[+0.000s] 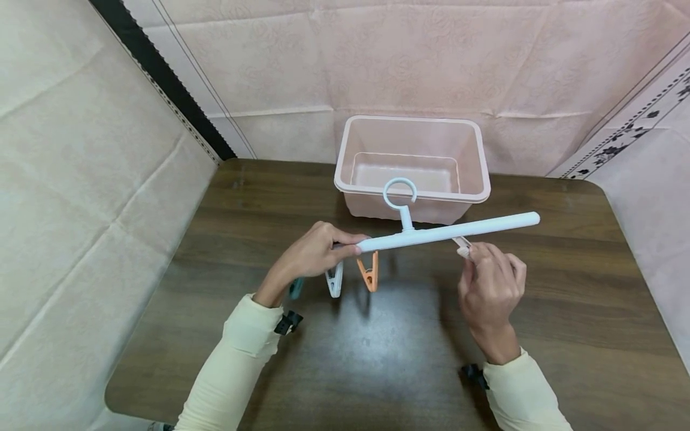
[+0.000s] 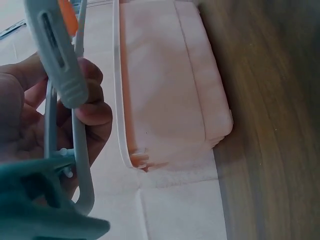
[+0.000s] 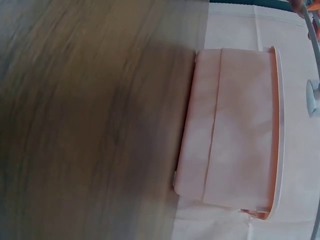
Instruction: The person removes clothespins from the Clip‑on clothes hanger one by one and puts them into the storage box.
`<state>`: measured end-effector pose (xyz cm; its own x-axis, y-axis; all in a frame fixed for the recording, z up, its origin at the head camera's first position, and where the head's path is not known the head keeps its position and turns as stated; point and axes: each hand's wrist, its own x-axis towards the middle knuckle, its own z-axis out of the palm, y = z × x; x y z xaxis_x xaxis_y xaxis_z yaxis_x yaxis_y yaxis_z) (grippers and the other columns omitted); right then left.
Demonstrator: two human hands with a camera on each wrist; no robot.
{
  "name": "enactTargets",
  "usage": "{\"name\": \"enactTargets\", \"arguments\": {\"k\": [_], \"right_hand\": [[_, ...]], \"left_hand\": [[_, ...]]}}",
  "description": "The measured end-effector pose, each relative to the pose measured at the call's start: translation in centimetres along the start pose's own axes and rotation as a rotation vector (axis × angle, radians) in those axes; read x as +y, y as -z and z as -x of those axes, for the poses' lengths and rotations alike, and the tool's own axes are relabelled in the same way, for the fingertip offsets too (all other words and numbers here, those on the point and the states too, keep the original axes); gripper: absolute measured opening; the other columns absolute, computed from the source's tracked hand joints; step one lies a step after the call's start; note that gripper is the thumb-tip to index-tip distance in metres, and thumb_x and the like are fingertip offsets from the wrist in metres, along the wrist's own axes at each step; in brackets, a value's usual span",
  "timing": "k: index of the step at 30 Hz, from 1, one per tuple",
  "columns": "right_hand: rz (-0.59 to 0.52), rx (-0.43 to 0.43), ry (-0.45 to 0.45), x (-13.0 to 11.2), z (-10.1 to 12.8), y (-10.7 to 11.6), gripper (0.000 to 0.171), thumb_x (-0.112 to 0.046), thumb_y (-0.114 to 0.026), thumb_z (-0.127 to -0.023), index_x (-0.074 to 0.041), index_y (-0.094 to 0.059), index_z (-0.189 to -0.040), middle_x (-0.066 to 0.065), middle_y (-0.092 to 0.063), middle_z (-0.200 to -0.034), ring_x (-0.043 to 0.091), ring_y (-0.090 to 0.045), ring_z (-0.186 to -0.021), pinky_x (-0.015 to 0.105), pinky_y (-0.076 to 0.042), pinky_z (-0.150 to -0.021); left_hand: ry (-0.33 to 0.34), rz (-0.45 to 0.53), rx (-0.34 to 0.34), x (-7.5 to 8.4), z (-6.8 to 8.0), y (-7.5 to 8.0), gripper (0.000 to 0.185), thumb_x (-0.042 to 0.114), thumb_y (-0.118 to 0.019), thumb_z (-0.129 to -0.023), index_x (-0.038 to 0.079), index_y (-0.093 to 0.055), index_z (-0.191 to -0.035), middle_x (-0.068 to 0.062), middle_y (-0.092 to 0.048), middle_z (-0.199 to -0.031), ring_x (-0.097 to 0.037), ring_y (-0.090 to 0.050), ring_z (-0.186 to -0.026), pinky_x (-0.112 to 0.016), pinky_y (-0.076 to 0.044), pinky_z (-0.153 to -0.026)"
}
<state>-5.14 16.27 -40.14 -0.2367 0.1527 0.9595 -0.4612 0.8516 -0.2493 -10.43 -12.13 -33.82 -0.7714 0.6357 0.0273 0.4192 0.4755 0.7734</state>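
Left sleeve (image 1: 230, 365), right sleeve (image 1: 521, 395): plain, pale cream; small black strap piece (image 1: 288, 322) on each.

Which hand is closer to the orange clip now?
Left. The left hand grips the hanger just left of the orange clip; the right hand is farther off, to its right.

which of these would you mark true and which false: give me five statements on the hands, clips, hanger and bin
1. In the head view, the orange clip is between the left hand and the right hand. True.
2. The right hand pinches the orange clip. False: it pinches a pale clip.
3. The left hand grips the white hanger. True.
4. The pink bin stands upright on the table. True.
5. The white hanger lies inside the pink bin. False: the left hand holds it up, outside the bin.
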Motion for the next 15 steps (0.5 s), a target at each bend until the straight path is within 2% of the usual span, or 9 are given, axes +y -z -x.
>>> {"name": "enactTargets", "arguments": {"k": [2, 4, 8, 15], "right_hand": [[0.000, -0.020, -0.010, 0.2, 0.0, 0.0, 0.013, 0.010, -0.072, -0.079, 0.005, -0.061, -0.079, 0.017, -0.072, -0.083, 0.038, -0.066, -0.071, 0.055, -0.041, -0.068], [-0.006, -0.062, -0.019, 0.5, 0.2, 0.1, 0.013, 0.011, -0.073, -0.079, 0.005, -0.061, -0.081, 0.017, -0.072, -0.083, 0.037, -0.067, -0.072, 0.055, -0.042, -0.069], [-0.014, -0.147, -0.044, 1.1, 0.8, 0.4, 0.015, 0.006, -0.077, -0.079, 0.007, -0.063, -0.086, 0.017, -0.072, -0.086, 0.037, -0.067, -0.074, 0.055, -0.043, -0.071], [-0.035, -0.278, -0.106, 1.8, 1.5, 1.1, 0.029, 0.005, -0.083, -0.076, 0.009, -0.064, -0.097, 0.022, -0.070, -0.098, 0.042, -0.065, -0.086, 0.055, -0.044, -0.077]], "left_hand": [[0.012, -0.003, 0.009, -0.1, 0.0, -0.1, 0.030, 0.010, -0.067, -0.097, 0.003, -0.068, -0.127, -0.009, -0.068, -0.121, -0.005, -0.032, -0.049, -0.023, -0.027, -0.045], [0.022, -0.009, 0.018, -0.2, 0.0, -0.2, 0.030, 0.010, -0.068, -0.097, 0.004, -0.068, -0.127, -0.008, -0.068, -0.122, -0.005, -0.027, -0.048, -0.023, -0.026, -0.044], [0.029, -0.018, 0.022, -0.4, 0.1, -0.1, 0.031, 0.010, -0.068, -0.097, 0.004, -0.068, -0.127, -0.009, -0.068, -0.122, -0.005, -0.025, -0.047, -0.022, -0.025, -0.043], [0.038, -0.020, 0.019, -0.4, 0.0, -0.1, 0.031, 0.011, -0.067, -0.097, 0.004, -0.068, -0.128, -0.008, -0.066, -0.125, -0.005, -0.025, -0.048, -0.023, -0.026, -0.044]]}}
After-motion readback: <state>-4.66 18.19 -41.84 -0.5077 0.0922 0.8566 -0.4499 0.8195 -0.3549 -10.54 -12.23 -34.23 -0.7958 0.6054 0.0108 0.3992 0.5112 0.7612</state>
